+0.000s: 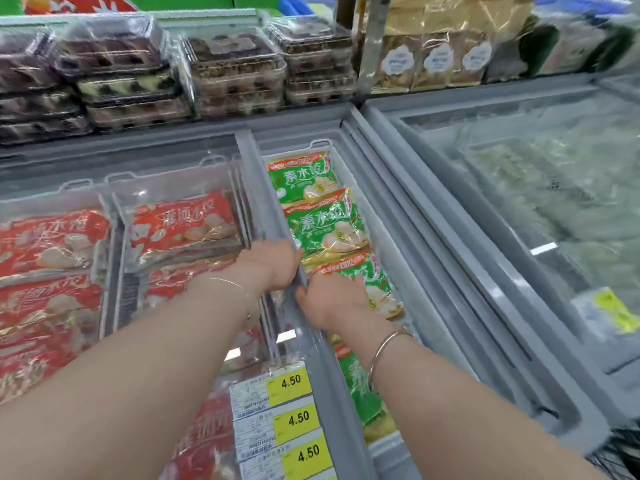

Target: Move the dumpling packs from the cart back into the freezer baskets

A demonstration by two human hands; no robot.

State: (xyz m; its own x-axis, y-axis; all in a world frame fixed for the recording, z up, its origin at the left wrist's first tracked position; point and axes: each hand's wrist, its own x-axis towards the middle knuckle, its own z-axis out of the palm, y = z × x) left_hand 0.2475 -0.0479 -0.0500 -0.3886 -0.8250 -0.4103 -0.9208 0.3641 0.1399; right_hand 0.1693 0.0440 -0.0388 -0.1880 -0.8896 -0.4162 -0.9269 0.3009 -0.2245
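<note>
Head view (the only one). Landmark: the grey lid frame (277,216) of the freezer (398,209), running from far to near through the middle.

Left hand (273,268) is laid on this frame, fingers curled over its edge; grip closed round the frame. Judged: the sliding lid is held back, or the body steadied, so the opening stays clear for the other hand.

Right hand (332,299) is just right of the frame, inside the open bay, fingers spread flat on a green dumpling pack (374,289); nothing is pinched. The pack appears to be pressed down and squared against its neighbours. A thin bracelet (384,351) is worn on that wrist.

Green packs (322,223) are laid in a row right of the frame, overlapping like tiles from far to near, labels up; probably so each face stays readable and the basket (320,144) fills evenly. More green packs are partly hidden under the right forearm.

Left of the frame, red dumpling packs (183,223) are seen under the glass, in two clear baskets, same overlapped layout. By colour, one kind per basket.

Near end of the frame: yellow price tags (294,417), reading 4.50.

Beyond the frame, on the shelf: stacked clear trays (235,71) of dark items, contents too blurred to tell. Far right of the frame: a 2nd freezer (554,202), lid frosted, contents unclear.

The cart can't be made out with certainty; dark mesh at the bottom right corner may be it. Judged: green bay near full, task well along, remaining count unknown.
</note>
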